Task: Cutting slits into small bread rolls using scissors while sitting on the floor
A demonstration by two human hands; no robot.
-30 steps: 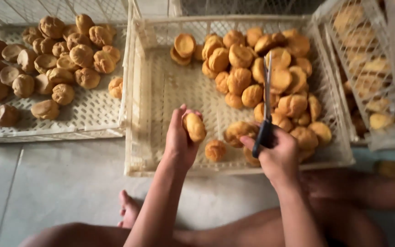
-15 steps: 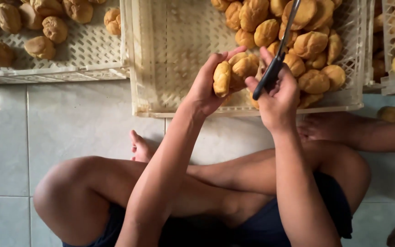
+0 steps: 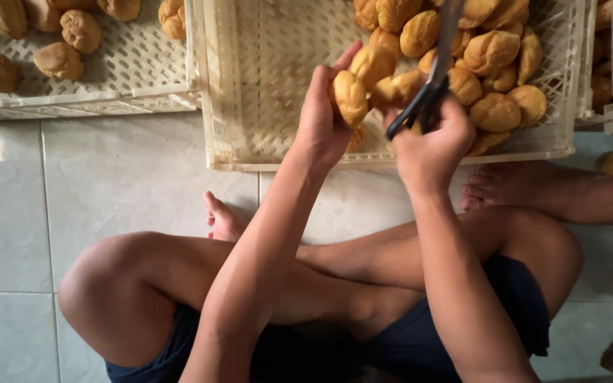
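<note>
Over the near rim of the middle crate (image 3: 391,159), the left hand (image 3: 321,124) grips a golden bun (image 3: 350,97) upright while the right hand (image 3: 431,142) holds black-handled scissors (image 3: 427,92) beside it, blades hard to read. Cutting the bun looks like the step in hand; it calls for steady aim. More buns (image 3: 494,67) fill that crate, and browner ones (image 3: 58,60) lie in the left crate (image 3: 129,96).
</note>
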